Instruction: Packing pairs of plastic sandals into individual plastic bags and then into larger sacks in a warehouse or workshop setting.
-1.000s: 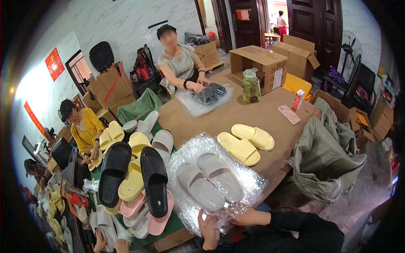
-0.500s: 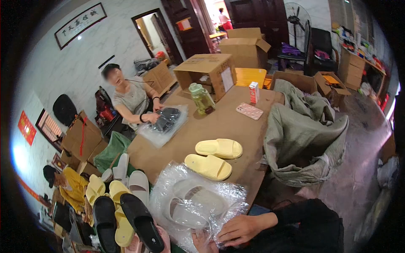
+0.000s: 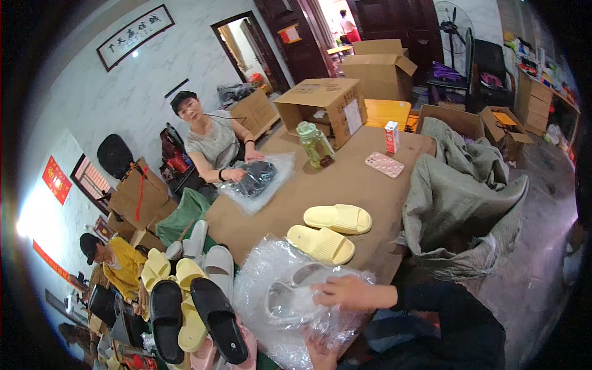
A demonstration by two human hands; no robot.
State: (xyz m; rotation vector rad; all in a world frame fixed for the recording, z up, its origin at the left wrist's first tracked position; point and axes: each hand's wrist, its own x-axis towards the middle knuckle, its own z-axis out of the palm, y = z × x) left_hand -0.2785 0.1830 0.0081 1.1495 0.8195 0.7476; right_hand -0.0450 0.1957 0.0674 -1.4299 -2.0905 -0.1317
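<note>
A pair of light grey slippers [image 3: 280, 301] lies inside a clear plastic bag [image 3: 253, 274] at the table's near edge. My right hand [image 3: 344, 292] rests across the bag, its fingers stretched over the slippers. Lower down, my left hand [image 3: 320, 350] pinches the bag's near edge; its fingertips are partly hidden by crinkled plastic. Just beyond the bag sits a pair of yellow slippers [image 3: 338, 219], side by side. To its left are piled loose slippers, among them a black slipper [image 3: 217, 320] and a grey slipper [image 3: 218, 269].
Across the brown table [image 3: 259, 231] a person [image 3: 211, 139] handles a bagged dark item [image 3: 256, 179]. A green bottle [image 3: 316, 145], a phone [image 3: 385, 164], a small box [image 3: 391, 137] and an open carton [image 3: 320, 105] stand on it. A grey-green sack [image 3: 456, 216] bulges at the right.
My right hand has left the bag's near edge and moved up over the grey slippers. My left hand has shifted slightly right, still at the plastic. The whole view has swung a little left.
</note>
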